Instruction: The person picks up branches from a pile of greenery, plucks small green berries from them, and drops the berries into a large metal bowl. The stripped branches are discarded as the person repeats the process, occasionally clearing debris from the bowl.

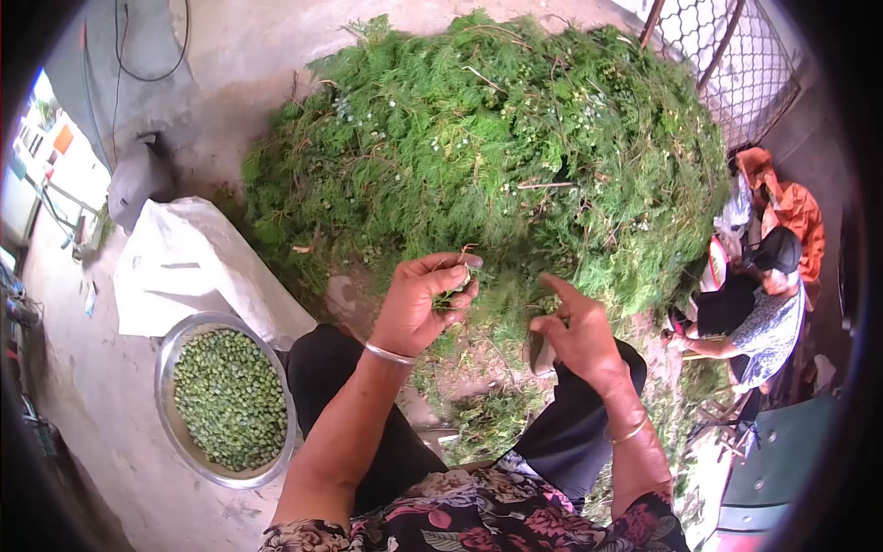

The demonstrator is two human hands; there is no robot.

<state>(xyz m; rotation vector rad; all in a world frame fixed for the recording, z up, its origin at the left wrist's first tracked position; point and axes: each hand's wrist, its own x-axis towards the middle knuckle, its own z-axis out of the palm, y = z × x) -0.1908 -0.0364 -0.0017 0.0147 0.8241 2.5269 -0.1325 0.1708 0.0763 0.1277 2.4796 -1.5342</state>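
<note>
My left hand (426, 302) is closed in a pinch on a small evergreen sprig (466, 252). A thin reddish stem sticks up past the fingertips, and bits of green show between the fingers. Level with it, my right hand (584, 336) has its index finger stretched out and its thumb apart, with nothing visible between them. Beyond both hands lies a large heap of cut evergreen branches (478, 129), dotted with pale green cones. A metal basin (241, 480) on my left holds many small green cones (230, 396).
A white sack (175, 267) lies behind the basin. At the right sits another person (768, 317), near an orange cloth (800, 221). A wire mesh panel (722, 64) leans at the back right. Loose sprigs (497, 423) litter the floor between my knees.
</note>
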